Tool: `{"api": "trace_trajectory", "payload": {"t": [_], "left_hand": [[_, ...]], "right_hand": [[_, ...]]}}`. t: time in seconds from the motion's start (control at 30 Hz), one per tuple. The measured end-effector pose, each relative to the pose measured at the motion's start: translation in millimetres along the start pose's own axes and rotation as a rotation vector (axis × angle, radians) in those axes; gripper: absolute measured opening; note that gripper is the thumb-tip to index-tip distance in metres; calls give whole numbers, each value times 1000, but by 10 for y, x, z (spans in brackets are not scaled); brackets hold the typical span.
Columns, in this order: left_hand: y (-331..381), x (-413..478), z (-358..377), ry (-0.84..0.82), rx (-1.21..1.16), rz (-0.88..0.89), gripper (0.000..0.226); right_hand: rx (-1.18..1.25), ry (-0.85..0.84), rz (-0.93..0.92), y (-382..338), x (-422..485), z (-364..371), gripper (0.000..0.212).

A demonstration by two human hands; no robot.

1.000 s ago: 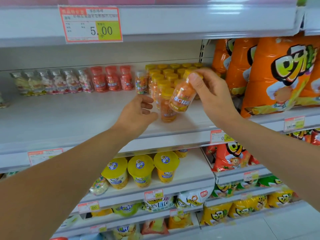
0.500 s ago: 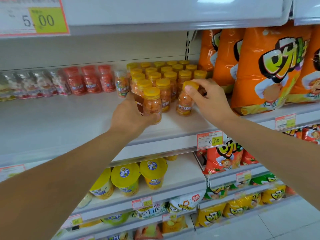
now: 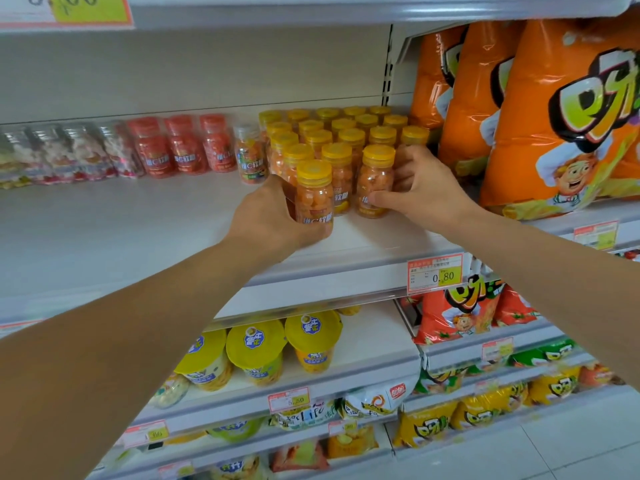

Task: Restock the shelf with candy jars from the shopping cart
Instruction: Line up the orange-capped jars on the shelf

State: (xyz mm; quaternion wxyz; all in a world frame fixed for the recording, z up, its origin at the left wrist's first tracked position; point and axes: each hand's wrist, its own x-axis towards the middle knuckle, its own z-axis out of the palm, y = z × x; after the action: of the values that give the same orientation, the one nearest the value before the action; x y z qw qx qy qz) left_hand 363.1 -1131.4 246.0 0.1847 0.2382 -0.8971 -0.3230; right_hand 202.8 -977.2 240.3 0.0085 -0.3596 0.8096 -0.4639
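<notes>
white shelf (image 3: 104, 233), beige back panel (image 3: 207, 71), pale floor tiles (image 3: 575, 452)

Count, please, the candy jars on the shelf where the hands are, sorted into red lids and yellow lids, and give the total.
Red-lid jars: 3
Yellow-lid jars: 19 lids in view, including the one gripped by the left hand and the one held by the right hand
Total: 22

shelf (image 3: 138, 230): white board | yellow-lidded candy jars (image 3: 346, 140): upright, packed rows, right of centre | red-lidded jars (image 3: 180, 147): three abreast, at back | clear jars (image 3: 69, 154): row, far left
</notes>
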Motion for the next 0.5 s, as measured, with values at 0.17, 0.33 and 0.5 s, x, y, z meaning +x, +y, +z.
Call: {"api": "trace_trajectory", "payload": {"t": [0.17,0.33,0.5], "left_hand": [[22,-14,5,0,10,-13,62],[47,-45,0,42,32,-21,52],[90,-97,-15,-3,-29,-3,50]], "right_hand": [[51,12,9,-20,29,64,51],[29,156,-63,-43,-72,81,49],[94,197,-245,-278,-350,131,28]]}}
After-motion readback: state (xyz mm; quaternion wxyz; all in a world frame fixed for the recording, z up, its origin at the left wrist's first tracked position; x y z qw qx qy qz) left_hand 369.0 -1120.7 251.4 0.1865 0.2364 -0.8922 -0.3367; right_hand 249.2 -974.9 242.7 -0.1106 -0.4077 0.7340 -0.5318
